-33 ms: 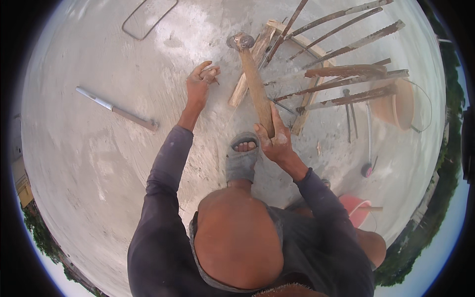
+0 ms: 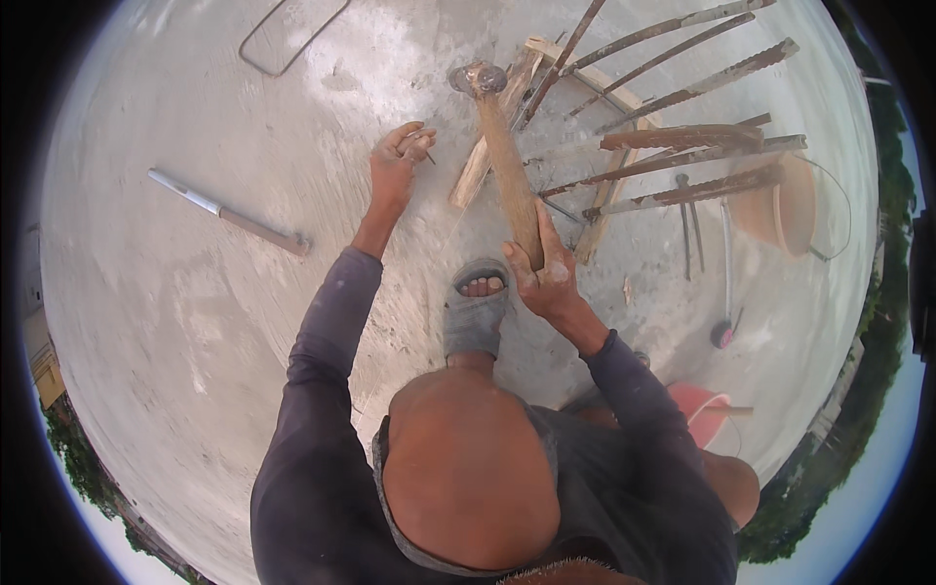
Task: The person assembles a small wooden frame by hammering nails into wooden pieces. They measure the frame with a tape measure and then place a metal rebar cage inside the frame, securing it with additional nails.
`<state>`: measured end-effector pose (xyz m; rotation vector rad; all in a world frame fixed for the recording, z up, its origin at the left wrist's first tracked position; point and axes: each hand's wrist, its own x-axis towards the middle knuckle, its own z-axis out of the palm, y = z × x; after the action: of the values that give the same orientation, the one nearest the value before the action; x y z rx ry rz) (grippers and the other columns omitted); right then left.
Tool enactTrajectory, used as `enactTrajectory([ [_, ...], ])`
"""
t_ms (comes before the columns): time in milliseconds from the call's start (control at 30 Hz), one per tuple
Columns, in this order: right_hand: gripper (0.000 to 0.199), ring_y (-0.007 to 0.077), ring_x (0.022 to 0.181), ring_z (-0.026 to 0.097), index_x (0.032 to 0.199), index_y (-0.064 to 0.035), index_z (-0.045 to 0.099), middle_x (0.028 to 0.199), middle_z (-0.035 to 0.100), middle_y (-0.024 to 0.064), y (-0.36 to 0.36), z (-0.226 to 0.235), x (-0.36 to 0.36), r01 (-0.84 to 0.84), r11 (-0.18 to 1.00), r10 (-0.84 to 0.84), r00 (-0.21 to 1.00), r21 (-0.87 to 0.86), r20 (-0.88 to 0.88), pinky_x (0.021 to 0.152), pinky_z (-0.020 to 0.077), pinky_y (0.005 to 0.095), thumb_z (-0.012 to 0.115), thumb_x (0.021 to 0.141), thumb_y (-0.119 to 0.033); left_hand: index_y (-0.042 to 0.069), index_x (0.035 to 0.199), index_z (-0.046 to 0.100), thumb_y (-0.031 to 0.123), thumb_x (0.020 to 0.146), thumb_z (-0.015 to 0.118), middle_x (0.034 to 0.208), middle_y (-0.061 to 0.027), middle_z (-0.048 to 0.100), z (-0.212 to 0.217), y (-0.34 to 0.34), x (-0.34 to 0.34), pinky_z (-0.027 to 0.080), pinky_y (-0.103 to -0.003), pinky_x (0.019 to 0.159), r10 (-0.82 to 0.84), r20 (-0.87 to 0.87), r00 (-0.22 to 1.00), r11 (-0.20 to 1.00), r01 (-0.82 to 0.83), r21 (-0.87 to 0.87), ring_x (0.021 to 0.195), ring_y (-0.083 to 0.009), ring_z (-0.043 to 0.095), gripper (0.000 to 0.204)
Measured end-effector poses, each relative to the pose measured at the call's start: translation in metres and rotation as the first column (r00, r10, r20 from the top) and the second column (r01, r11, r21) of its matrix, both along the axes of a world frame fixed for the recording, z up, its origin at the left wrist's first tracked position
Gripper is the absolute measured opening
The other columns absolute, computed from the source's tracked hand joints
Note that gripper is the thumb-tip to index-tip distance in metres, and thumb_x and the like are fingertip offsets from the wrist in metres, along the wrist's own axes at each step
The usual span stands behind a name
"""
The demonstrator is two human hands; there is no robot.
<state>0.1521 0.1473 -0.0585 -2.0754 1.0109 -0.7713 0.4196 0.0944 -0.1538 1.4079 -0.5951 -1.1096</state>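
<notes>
My right hand [image 2: 544,275] is closed around the lower end of the wooden handle of a hammer [image 2: 509,175]. The hammer's metal head [image 2: 478,78] points away from me, above a wooden board [image 2: 475,174] on the concrete. To the left of the hammer, my left hand [image 2: 398,156] is raised with bent fingers pinched on a thin dark nail [image 2: 431,158]. The nail's tip sticks out toward the board, apart from it. Most of the nail is hidden by the fingers.
Several rusty rebars [image 2: 682,112] rise from a wooden frame [image 2: 604,210] at right. Beyond them stands an orange bucket [image 2: 775,210]; a red bucket [image 2: 697,409] is nearer. A long metal-and-wood tool [image 2: 229,213] lies left. A bent wire loop [image 2: 292,44] lies at the far left.
The hammer's head has shifted slightly to the right and its handle has tilted a little. My left hand has moved very slightly to the right.
</notes>
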Motion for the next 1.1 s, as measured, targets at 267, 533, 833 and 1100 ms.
enactTrajectory([
  [267,0.069,0.0376,0.100,0.075,0.149,0.0119,0.038,0.117,0.069,0.0325,-0.004,-0.008,-0.019,0.084,0.996,-0.085,0.995,0.010,0.045,0.080,0.0600,0.0402,0.073,0.096,-0.016,0.000,0.108,0.079,0.013,0.093,0.075,0.105,-0.0097,0.078,0.000,0.001,-0.027,0.054,-0.029,0.083,-0.157,0.389,0.908,0.988,0.149,0.050,0.092,-0.0145,0.069,0.020],
  [533,0.071,0.0404,0.108,0.072,0.152,0.0075,0.036,0.134,0.061,0.0323,0.013,-0.017,-0.038,0.058,0.989,-0.048,0.996,0.137,-0.075,0.087,0.0590,0.0431,0.074,0.096,-0.017,0.003,0.108,0.080,0.009,0.090,0.076,0.103,-0.0135,0.078,-0.002,0.005,-0.028,0.056,-0.031,0.080,-0.127,0.521,0.844,0.986,0.164,-0.025,0.088,-0.0181,0.072,0.019],
  [833,0.073,0.0411,0.113,0.070,0.153,0.0071,0.036,0.137,0.060,0.0314,0.017,-0.020,-0.036,0.106,0.956,-0.072,0.989,0.273,-0.131,0.090,0.0580,0.0424,0.074,0.096,-0.018,-0.002,0.107,0.078,0.007,0.090,0.077,0.102,-0.0119,0.078,-0.009,0.004,-0.034,0.057,-0.029,0.079,-0.175,0.389,0.904,0.982,0.188,0.007,0.086,-0.0143,0.071,0.019],
  [1100,0.074,0.0454,0.122,0.064,0.155,0.0065,0.032,0.140,0.056,0.0346,0.018,-0.017,-0.034,0.072,0.971,-0.029,0.983,0.229,-0.184,0.095,0.0574,0.0448,0.072,0.098,-0.018,-0.002,0.103,0.079,0.005,0.090,0.077,0.097,-0.0090,0.076,-0.016,0.004,-0.024,0.054,-0.031,0.081,-0.245,0.341,0.908,0.955,0.287,-0.079,0.089,-0.0142,0.068,0.015],
])
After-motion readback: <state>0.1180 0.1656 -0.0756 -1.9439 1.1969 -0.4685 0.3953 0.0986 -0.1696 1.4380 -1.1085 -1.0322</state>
